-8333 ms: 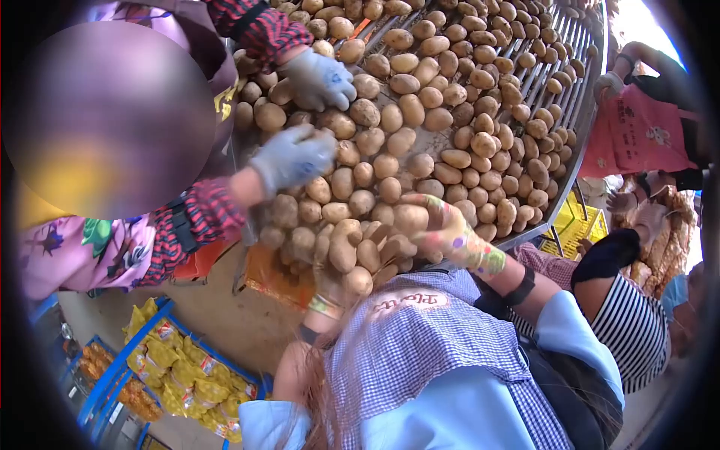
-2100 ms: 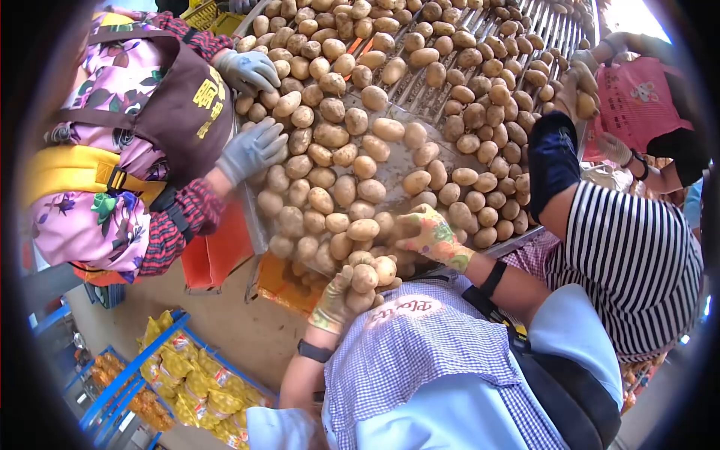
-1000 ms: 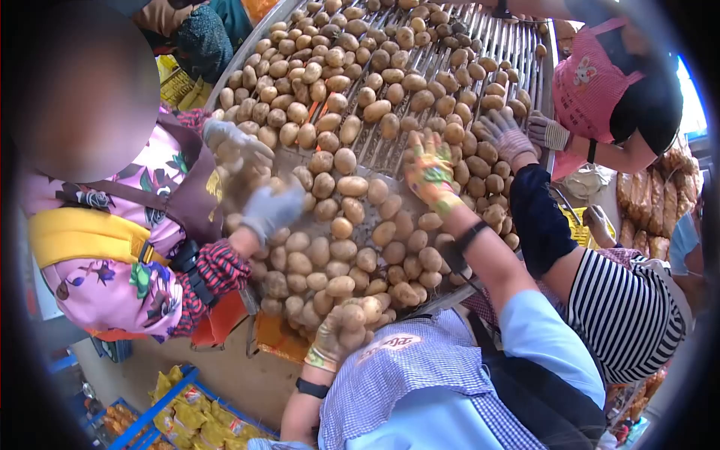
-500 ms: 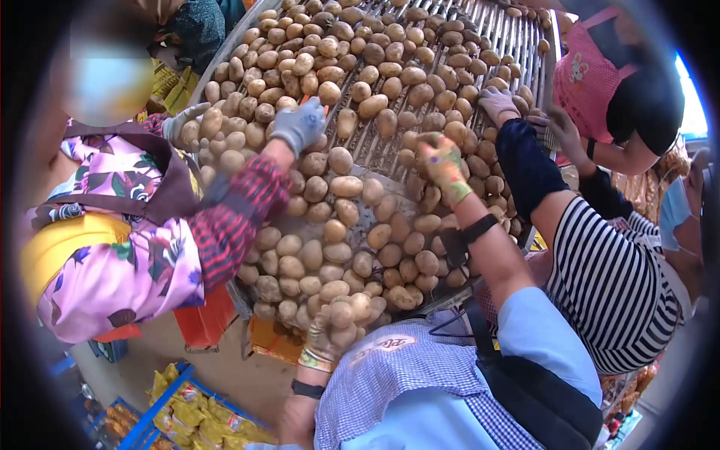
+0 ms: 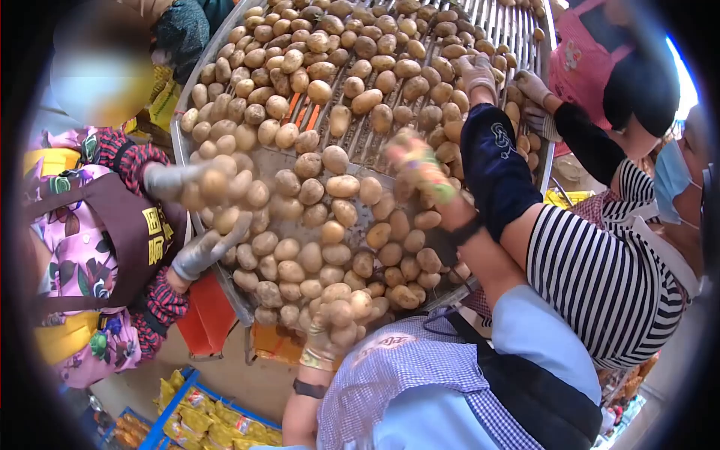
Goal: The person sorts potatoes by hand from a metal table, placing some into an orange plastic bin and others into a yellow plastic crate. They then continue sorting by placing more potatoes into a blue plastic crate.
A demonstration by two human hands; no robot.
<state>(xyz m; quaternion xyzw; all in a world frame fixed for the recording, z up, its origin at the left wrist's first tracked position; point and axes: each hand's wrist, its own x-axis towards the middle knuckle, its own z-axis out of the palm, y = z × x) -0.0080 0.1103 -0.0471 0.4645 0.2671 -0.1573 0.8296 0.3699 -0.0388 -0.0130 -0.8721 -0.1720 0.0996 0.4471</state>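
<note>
Many brown potatoes [image 5: 343, 186] lie over a slatted metal sorting table [image 5: 360, 139] and its smooth near end. My left hand [image 5: 321, 339], in a patterned glove, is at the near edge, its fingers curled around several potatoes [image 5: 341, 313]. Further up, over the right-centre of the table, my right hand [image 5: 420, 171] reaches in among the potatoes. Motion smears it, so its fingers and anything in them cannot be made out.
At left, a co-worker's two gloved hands [image 5: 202, 247] handle potatoes. Another co-worker's gloved hands [image 5: 478, 75] reach in from the right. An orange-red bin [image 5: 206, 319] stands below the table. Yellow bags [image 5: 199, 420] sit in a blue-framed rack at lower left.
My right hand has shifted a little left; my left hand stays put. The left co-worker's hands have drawn back towards the table's left edge. The striped-sleeved co-worker's hand has moved further up the table.
</note>
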